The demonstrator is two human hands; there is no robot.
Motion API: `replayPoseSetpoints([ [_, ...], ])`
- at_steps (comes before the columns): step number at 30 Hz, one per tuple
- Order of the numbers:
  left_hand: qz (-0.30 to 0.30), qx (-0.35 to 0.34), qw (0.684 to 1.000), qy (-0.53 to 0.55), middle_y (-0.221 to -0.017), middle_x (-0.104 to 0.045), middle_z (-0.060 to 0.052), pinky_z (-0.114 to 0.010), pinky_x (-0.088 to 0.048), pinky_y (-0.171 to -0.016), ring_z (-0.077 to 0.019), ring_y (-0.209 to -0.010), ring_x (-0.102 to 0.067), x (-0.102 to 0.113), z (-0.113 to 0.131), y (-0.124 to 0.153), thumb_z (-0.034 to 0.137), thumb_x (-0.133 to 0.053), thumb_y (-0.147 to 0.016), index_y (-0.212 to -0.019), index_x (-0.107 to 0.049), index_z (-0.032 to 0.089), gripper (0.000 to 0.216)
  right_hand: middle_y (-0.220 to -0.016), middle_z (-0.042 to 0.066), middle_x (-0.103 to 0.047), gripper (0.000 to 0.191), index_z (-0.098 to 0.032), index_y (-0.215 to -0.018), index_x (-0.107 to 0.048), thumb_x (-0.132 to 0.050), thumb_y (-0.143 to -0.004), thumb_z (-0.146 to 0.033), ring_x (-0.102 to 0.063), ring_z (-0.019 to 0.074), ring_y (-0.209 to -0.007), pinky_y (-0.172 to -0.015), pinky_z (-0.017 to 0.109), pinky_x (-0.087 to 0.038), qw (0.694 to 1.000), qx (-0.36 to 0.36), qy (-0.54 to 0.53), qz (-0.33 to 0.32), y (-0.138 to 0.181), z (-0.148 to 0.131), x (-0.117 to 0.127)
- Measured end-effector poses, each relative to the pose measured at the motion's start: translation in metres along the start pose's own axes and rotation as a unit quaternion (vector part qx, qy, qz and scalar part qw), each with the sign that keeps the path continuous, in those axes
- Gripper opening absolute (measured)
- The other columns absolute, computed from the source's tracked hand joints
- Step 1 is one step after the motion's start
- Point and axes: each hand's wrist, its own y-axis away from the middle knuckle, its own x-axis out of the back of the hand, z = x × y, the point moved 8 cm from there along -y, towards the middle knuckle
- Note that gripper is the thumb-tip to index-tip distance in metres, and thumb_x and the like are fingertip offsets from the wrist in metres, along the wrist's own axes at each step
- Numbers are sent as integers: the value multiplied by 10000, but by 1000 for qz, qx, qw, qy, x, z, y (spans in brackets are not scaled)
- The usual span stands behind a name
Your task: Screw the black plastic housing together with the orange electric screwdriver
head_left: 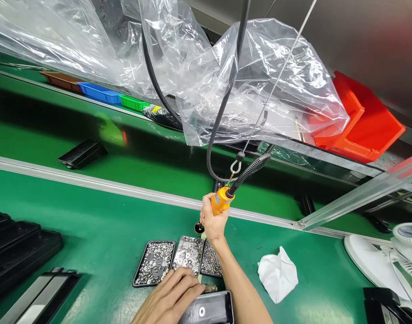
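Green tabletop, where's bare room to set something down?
The green tabletop is bare between the black stepped piece and the leftmost of three parts trays, and between the white cloth and white fan base. It's crowded around those trays, with the left hand and a black-edged grey object in front and the right hand gripping an orange tool beyond.

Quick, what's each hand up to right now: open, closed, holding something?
Left hand: loosely curved at the grey piece; whether it grips it can't be told.
Right hand: closed, holding the orange tool.
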Motion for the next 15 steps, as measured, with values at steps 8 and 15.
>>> replayPoseSetpoints([
  [8,-2,1,1000,19,-1245,-675,-59,-357,-544,-983,-281,-1201,-591,-2,0,-1,539,-731,-940,-1382,-530,246,567,-556,-90,-471,346,-196,-975,-598,-710,-886,-511,-398,73,-444,-422,201,-394,1000,-13,22,4,3,-2,-3],
  [15,8,-5,998,54,-1230,-673,-78,-367,-539,-979,-288,-1192,-584,-9,-6,2,398,-701,-982,-1389,-528,242,469,-559,-81,-490,388,-186,-936,-604,-738,-856,-542,-423,73,-445,-420,195,-404,998,-21,42,31,1,-6,0],
])
